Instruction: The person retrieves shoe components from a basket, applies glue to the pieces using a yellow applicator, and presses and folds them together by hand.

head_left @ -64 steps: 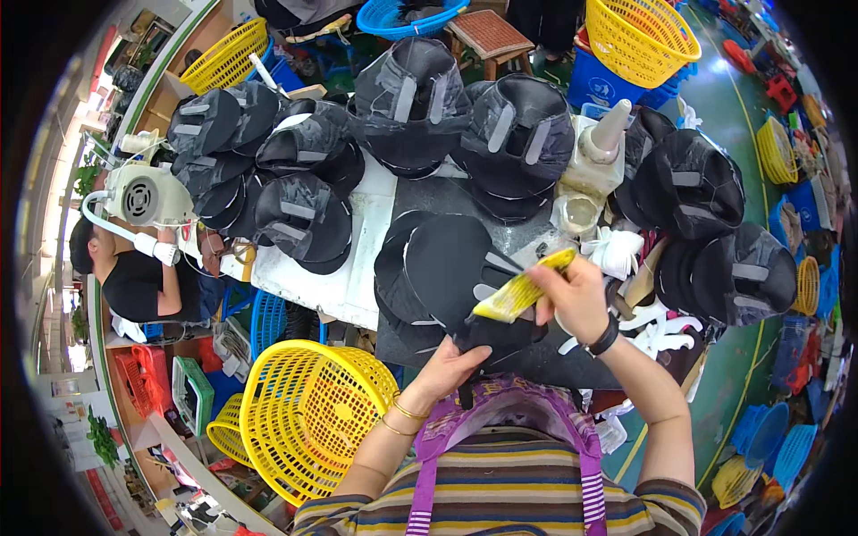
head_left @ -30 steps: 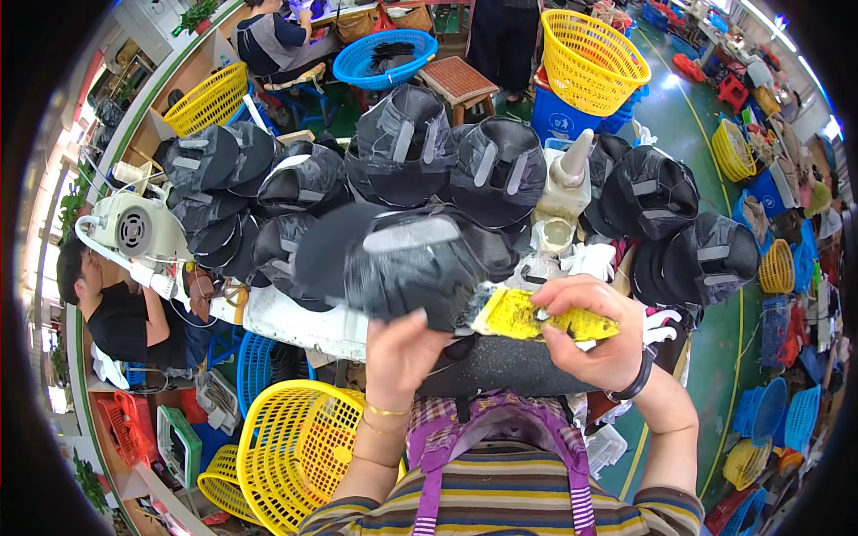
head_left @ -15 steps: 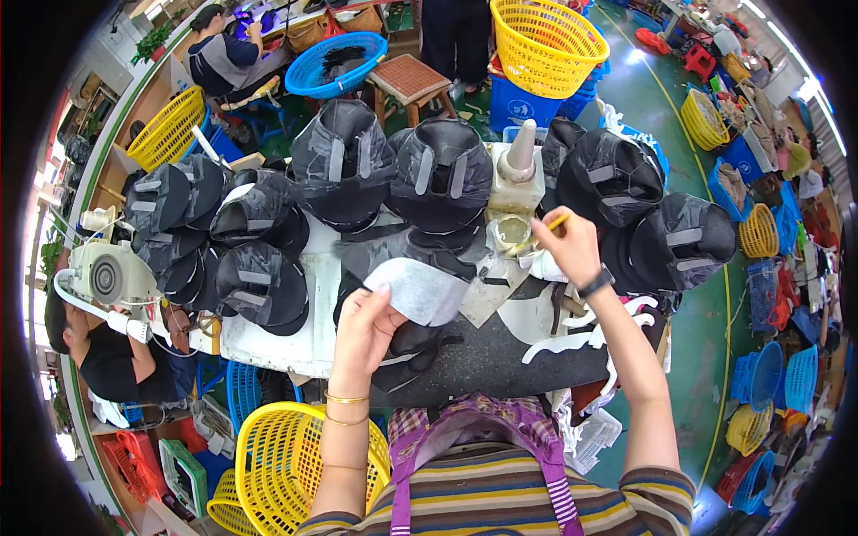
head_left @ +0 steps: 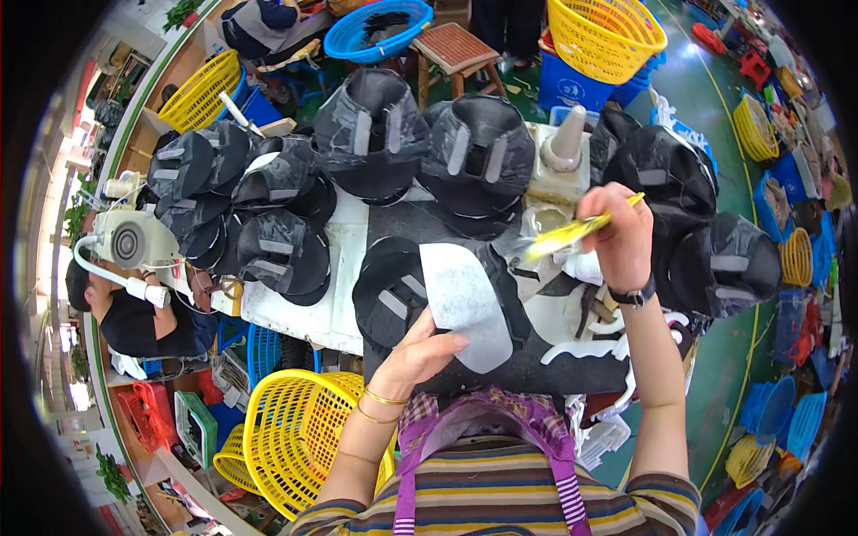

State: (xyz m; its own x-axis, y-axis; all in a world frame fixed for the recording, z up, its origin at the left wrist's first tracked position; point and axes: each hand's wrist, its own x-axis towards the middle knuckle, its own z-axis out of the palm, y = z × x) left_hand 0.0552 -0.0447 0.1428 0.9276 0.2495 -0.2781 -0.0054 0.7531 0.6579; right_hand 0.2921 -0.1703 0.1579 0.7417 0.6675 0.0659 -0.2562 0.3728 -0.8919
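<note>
My left hand [head_left: 418, 353] holds a pale grey curved fabric piece [head_left: 465, 304] by its lower edge, just above the dark table mat [head_left: 536, 362]. My right hand [head_left: 617, 237] is raised at the right and grips a yellow-handled brush [head_left: 572, 234], its tip pointing left toward a small pale glue pot [head_left: 542, 219]. A black cap part [head_left: 391, 290] lies just left of the fabric piece. Stacks of black and grey cap crowns [head_left: 478, 152] fill the table beyond.
A white cone-topped bottle [head_left: 565, 143] stands behind the pot. Yellow baskets sit at my lower left [head_left: 299, 429] and far top [head_left: 608, 36]. A blue basket [head_left: 380, 27] and wooden stool [head_left: 460, 49] stand beyond. Another person [head_left: 143, 322] sits at the left by a white machine [head_left: 130, 241].
My left hand set down the black cap piece and now holds a pale grey fabric piece. My right hand carried the brush up to the glue pot, then lifted it slightly to the right.
</note>
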